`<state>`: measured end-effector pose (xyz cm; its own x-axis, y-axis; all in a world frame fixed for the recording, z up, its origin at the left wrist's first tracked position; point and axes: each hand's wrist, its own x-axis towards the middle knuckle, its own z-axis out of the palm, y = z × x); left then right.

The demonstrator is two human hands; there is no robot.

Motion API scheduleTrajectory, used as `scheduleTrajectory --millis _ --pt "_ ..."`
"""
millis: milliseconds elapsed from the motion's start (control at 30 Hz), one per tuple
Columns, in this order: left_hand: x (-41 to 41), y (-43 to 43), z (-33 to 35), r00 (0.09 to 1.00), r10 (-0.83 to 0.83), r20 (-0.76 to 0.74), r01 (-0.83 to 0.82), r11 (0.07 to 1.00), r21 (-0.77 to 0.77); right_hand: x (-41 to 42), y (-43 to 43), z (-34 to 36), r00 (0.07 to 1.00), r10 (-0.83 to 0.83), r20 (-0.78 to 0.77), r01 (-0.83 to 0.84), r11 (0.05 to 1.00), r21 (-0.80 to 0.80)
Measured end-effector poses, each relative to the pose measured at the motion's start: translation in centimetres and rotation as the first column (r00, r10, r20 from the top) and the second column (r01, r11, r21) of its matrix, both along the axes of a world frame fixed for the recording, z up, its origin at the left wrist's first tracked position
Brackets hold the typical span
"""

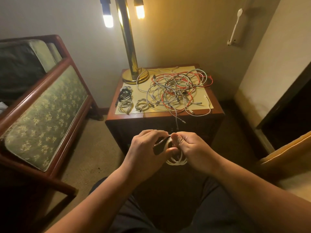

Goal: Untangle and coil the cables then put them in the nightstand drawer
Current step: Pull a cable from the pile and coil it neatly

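Left grip [148, 146] and right grip [191, 147] pinch white coil [176, 161] between them.

Brass lamp [129, 47] beside green bench [45, 115]

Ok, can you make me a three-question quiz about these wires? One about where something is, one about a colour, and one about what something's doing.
1. Where is the tangled cable pile?
A) on the nightstand
B) on the floor
C) on the green bench

2. What colour is the cable coil being held?
A) red
B) white
C) black

3. What is the lamp doing?
A) switched off
B) lying on its side
C) shining

Answers:
1 A: the pile lies on the nightstand top, beside the lamp's base.
2 B: the left hand and the right hand both grip a white coil.
3 C: its bulbs glow brightly.
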<state>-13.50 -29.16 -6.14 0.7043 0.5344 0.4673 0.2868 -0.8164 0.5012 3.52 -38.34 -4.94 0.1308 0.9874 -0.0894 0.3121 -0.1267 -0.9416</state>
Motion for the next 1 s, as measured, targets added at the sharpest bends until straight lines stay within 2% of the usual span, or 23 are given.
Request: scheduleTrajectory --millis 100,233,333,467,567,667,767,867,1000 --pt "-0.1 0.2 0.2 0.999 -0.039 -0.002 0.038 0.984 -0.172 0.0 0.0 -0.3 0.999 0.021 -0.045 -0.022 0.999 -0.029" --pt "-0.3 0.3 0.8 0.997 -0.076 -0.017 0.056 0.848 -0.527 0.0 0.1 -0.6 0.982 0.011 -0.189 -0.024 0.997 -0.067" --pt "0.0 0.0 1.0 1.000 0.006 0.027 0.017 0.636 -0.771 -0.2 0.1 -1.1 0.980 0.016 -0.200 -0.028 0.998 -0.057" --pt "0.0 0.0 1.7 0.995 0.072 0.062 0.031 0.367 -0.930 0.1 0.2 -1.4 0.997 0.041 -0.066 -0.042 0.999 -0.003" --pt "-0.2 0.3 2.2 0.988 0.101 0.116 0.112 0.042 -0.993 1.1 0.3 -0.8 0.988 0.139 0.075 -0.138 0.990 -0.008" --pt "-0.3 0.2 2.1 0.979 0.105 0.174 0.189 -0.155 -0.970 2.2 0.3 1.0 0.951 0.289 0.108 -0.282 0.956 -0.073" --pt "-0.4 0.1 1.8 0.963 0.091 0.255 0.270 -0.248 -0.931 3.2 0.3 1.9 0.910 0.384 0.158 -0.369 0.922 -0.118" --pt "-0.2 -0.5 1.8 0.955 0.102 0.277 0.294 -0.257 -0.920 3.6 0.2 2.2 0.901 0.406 0.151 -0.391 0.912 -0.123" --pt "0.1 -1.3 2.3 0.934 0.235 0.271 0.328 -0.256 -0.909 3.6 0.3 1.9 0.915 0.376 0.148 -0.368 0.926 -0.082"
